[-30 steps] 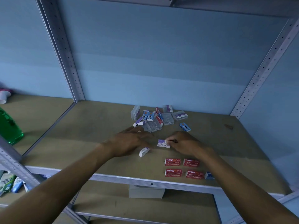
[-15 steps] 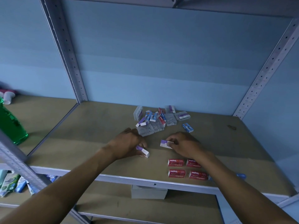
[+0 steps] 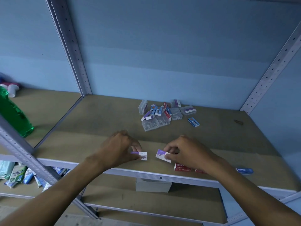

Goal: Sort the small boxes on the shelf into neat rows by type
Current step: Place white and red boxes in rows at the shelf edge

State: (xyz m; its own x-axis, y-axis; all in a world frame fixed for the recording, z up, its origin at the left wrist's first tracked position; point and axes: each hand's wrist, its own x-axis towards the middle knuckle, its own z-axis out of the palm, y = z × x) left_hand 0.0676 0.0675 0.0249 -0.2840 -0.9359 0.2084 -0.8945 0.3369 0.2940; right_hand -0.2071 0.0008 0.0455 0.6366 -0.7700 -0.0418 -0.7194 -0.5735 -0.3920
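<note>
- At the bottom of the frame two bare arms reach up from the lower corners to the front of the shelf (image 3: pixel 101 121).
- The left hand (image 3: pixel 118 148), a little left of the middle, is closed around a small purple and white box (image 3: pixel 141 155). The fingers pinch it from the side, and it looks to be sitting on the board.
- The right hand (image 3: pixel 187 151), a little right of the middle, pinches a second purple and white box (image 3: pixel 163 156). This one is tilted, with one end higher than the other.
- The two boxes are near each other but do not touch. I think the hands are lining them up to start a purple row.
- Just under the right wrist sit red boxes (image 3: pixel 182 167), close to the front edge. A blue box (image 3: pixel 245 170) lies further right, also by the edge.
- What could go wrong: the right arm hangs right over the red boxes. A bump from the wrist could push them crooked or off the front edge.
- The tilted box could slip from the fingers, since only the tips hold it.
- If one box is set down crooked, the row will not look neat.
- Further back, in the middle of the frame, is a messy pile of boxes (image 3: pixel 161 115), with purple, blue, red and clear ones mixed together. One blue box (image 3: pixel 193 122) lies alone to its right.
- Most of the sorting is not yet done.
- At the far left stands a green bottle (image 3: pixel 14 115).
</note>
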